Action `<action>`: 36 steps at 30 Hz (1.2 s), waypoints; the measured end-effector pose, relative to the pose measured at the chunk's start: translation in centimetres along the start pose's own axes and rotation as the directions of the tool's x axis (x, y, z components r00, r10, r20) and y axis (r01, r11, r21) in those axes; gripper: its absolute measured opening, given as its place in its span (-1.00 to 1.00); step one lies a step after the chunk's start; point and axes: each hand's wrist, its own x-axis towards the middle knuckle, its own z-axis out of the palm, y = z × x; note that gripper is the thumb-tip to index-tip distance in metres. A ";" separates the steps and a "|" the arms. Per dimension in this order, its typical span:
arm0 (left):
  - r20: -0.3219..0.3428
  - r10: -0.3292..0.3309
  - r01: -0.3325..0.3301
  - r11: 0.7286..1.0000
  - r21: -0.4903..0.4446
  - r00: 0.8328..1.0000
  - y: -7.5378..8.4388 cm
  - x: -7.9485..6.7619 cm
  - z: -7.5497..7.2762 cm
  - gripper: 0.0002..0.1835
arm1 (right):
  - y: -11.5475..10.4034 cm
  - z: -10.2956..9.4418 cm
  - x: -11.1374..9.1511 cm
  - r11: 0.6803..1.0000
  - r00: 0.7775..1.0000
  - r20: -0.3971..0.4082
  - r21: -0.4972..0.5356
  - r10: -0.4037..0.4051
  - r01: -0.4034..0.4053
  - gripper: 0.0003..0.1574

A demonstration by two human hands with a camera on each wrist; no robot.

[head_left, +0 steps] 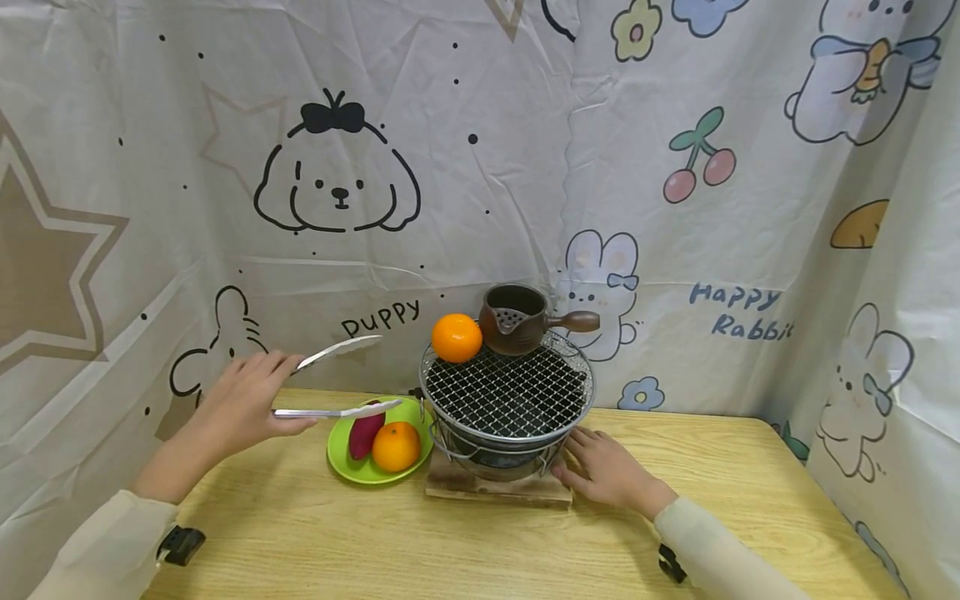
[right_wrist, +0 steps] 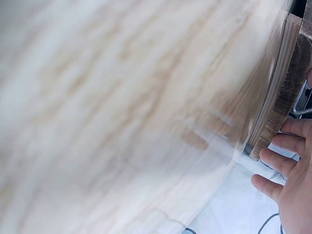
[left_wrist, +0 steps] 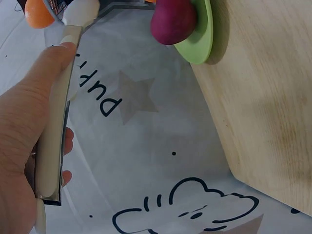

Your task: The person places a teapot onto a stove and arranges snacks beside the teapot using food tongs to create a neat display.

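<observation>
In the head view my left hand [head_left: 243,400] grips a pair of tongs [head_left: 337,412] with pale tips. The two tong arms stand spread with nothing between them, near the green plate [head_left: 381,479]. On that plate lie a dark purple sweet-potato-like piece [head_left: 364,437] and an orange [head_left: 396,447]. Beside the round grill [head_left: 510,392] my right hand [head_left: 611,471] rests, its fingers extended and touching the wooden base [head_left: 498,492]. A second orange [head_left: 457,338] sits on the grill mesh at the back left, next to a brown side-handled teapot [head_left: 514,319].
The wooden table [head_left: 300,542] ends at a patterned cloth [head_left: 465,167] hanging behind and at both sides. The teapot's handle [head_left: 576,322] sticks out to the right past the grill mesh. In the left wrist view the table edge runs beside the plate.
</observation>
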 end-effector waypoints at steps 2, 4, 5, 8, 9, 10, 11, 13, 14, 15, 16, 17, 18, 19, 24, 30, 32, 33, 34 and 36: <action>0.013 0.004 -0.004 1.000 0.002 1.000 0.1 -0.1 0.2 -0.08 | 0.1 0.0 0.0 1.000 1.000 0.001 -0.002 0.000 0.000 -0.25; 0.025 0.007 -0.007 1.000 0.001 1.000 0.1 -0.3 0.3 -0.07 | 0.1 0.0 0.0 1.000 1.000 0.006 0.002 0.002 -0.002 -0.25; 0.032 0.008 -0.008 1.000 -0.002 0.999 0.2 -0.3 0.3 -0.07 | 0.1 -0.1 0.0 1.000 1.000 0.007 0.007 0.002 -0.002 -0.25; 0.052 0.014 -0.014 1.000 -0.013 0.999 0.4 -0.2 0.4 -0.08 | 0.0 -0.1 0.0 1.000 1.000 0.007 0.017 0.001 -0.001 -0.25; 0.059 0.019 -0.018 1.000 -0.018 0.998 0.5 -0.2 0.4 -0.08 | 0.0 -0.1 0.0 1.000 1.000 0.005 0.020 0.000 -0.001 -0.25; 0.066 0.026 -0.025 0.999 -0.021 0.997 0.6 -0.1 0.4 -0.08 | 0.0 -0.1 0.1 1.000 1.000 0.003 0.022 0.000 0.000 -0.25; 0.072 0.033 -0.031 0.999 -0.026 0.997 0.7 -0.1 0.5 -0.09 | 0.0 -0.1 0.1 1.000 1.000 -0.001 0.023 -0.003 0.003 -0.25; 0.084 0.045 -0.042 0.998 -0.037 0.995 0.7 0.0 0.6 -0.09 | 0.0 -0.1 0.1 1.000 1.000 -0.003 0.024 -0.001 0.001 -0.26; 0.090 0.051 -0.047 0.998 -0.042 0.995 0.8 0.1 0.7 -0.10 | 0.0 -0.1 0.0 1.000 1.000 -0.001 0.025 0.001 -0.001 -0.26; 0.099 0.055 -0.051 0.998 -0.048 0.994 0.8 0.1 0.8 -0.10 | 0.0 -0.1 0.0 1.000 1.000 0.004 0.026 0.004 -0.004 -0.25; 0.108 0.058 -0.053 0.997 -0.054 0.992 0.9 0.2 0.8 -0.10 | 0.0 -0.1 0.0 1.000 1.000 0.010 0.025 0.007 -0.008 -0.25; 0.115 0.061 -0.054 0.997 -0.062 0.991 1.0 0.2 0.9 -0.11 | 0.0 -0.2 0.0 1.000 1.000 0.016 0.026 0.011 -0.012 -0.25; 0.124 0.062 -0.054 0.996 -0.066 0.990 1.1 0.2 0.9 -0.11 | 0.0 -0.2 0.0 1.000 1.000 0.023 0.025 0.016 -0.016 -0.24; 0.132 0.063 -0.054 0.996 -0.069 0.989 1.1 0.2 1.0 -0.11 | 0.0 -0.1 0.0 0.999 0.999 0.028 0.026 0.018 -0.019 -0.24; 0.161 0.061 -0.048 0.995 -0.089 0.985 1.6 0.2 1.0 -0.12 | 0.0 -0.2 0.0 1.000 0.999 0.032 0.022 0.014 -0.014 -0.24; 0.172 0.069 -0.056 0.995 -0.079 0.983 1.8 0.2 1.3 -0.12 | -0.1 -0.2 0.0 1.000 0.999 0.035 0.025 0.011 -0.012 -0.24; 0.175 0.074 -0.060 0.995 -0.080 0.982 1.9 0.1 1.3 -0.12 | -0.1 -0.1 0.0 1.000 0.999 0.040 0.025 0.016 -0.017 -0.24; 0.175 0.078 -0.064 0.994 -0.084 0.982 2.0 0.1 1.3 -0.12 | -0.1 -0.1 0.0 0.999 0.999 0.043 0.025 0.019 -0.020 -0.24; 0.174 0.080 -0.066 0.994 -0.087 0.981 2.1 0.1 1.3 -0.12 | -0.1 -0.1 0.0 0.999 0.999 0.046 0.025 0.023 -0.024 -0.23; 0.164 0.091 -0.077 0.993 -0.088 0.982 2.2 0.1 1.4 -0.13 | -0.1 0.0 0.0 0.999 0.998 0.050 0.025 0.027 -0.028 -0.23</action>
